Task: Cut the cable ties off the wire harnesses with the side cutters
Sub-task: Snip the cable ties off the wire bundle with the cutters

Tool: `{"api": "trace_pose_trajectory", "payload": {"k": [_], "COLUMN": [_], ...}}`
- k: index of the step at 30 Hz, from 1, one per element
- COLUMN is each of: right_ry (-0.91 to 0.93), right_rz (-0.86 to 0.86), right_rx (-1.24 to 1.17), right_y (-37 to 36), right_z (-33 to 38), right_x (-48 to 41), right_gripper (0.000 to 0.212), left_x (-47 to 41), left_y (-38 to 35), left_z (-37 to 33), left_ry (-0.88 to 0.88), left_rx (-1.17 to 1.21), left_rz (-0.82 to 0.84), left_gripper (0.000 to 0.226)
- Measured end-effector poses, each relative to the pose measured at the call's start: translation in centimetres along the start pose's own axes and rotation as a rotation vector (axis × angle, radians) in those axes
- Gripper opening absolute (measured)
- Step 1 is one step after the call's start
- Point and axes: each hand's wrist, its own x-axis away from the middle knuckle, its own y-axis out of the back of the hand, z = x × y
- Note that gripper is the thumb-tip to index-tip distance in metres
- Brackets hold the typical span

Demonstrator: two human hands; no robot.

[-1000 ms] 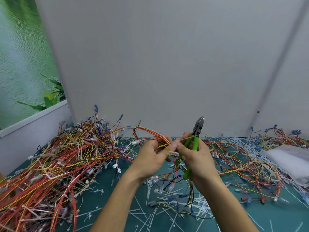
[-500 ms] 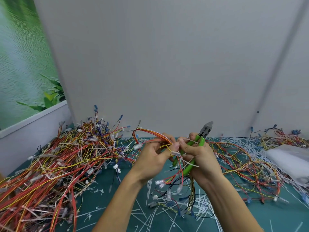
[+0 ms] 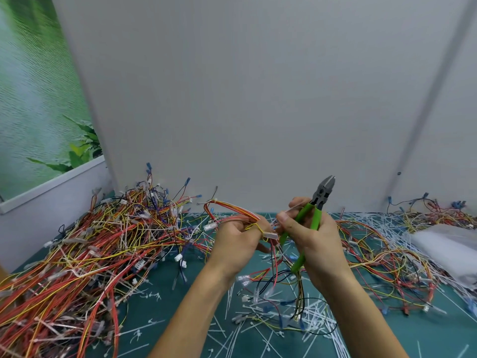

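the right hand (image 3: 313, 237) grips the green-handled steel side cutters (image 3: 313, 211), tips up at centre right, thumb and forefinger pinching a thin clear cable tie (image 3: 294, 208). best to pull it clear of the wires, i'd say. the left hand (image 3: 236, 241) is curled round a bundled red, orange and yellow wire harness (image 3: 229, 206), centre frame, its ends dangling over the littered green mat (image 3: 196, 293)

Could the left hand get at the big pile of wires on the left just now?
Probably not freely. The left hand is closed on a wire harness, so it would need to let go first. Otherwise the pile lies close, with nothing between.
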Motion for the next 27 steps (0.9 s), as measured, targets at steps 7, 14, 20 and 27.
{"api": "trace_pose_trajectory", "payload": {"k": [7,14,20,27], "right_ry": [0.023,-0.123,-0.352,-0.321], "right_rz": [0.011,-0.003,-0.059,-0.167], "right_rx": [0.066,-0.184,-0.490,-0.356], "right_y": [-0.6,-1.1,-0.2,1.0], "right_z": [-0.1,0.3,0.3,0.1], "right_x": [0.5,0.5,-0.6,-1.5], "right_gripper": [0.026,0.030,0.044,0.043], "left_x": [0.1,0.1,0.0,-0.3], "left_y": [0.2,0.8,1.7,1.8], "left_z": [0.1,-0.2,0.4,0.4], "left_ry": [-0.026,-0.077,-0.041,-0.132], "left_rx": [-0.085,-0.113,-0.243,-0.042], "left_rz": [-0.097,-0.044,0.157,0.246], "left_gripper": [0.024,0.025,0.019,0.007]}}
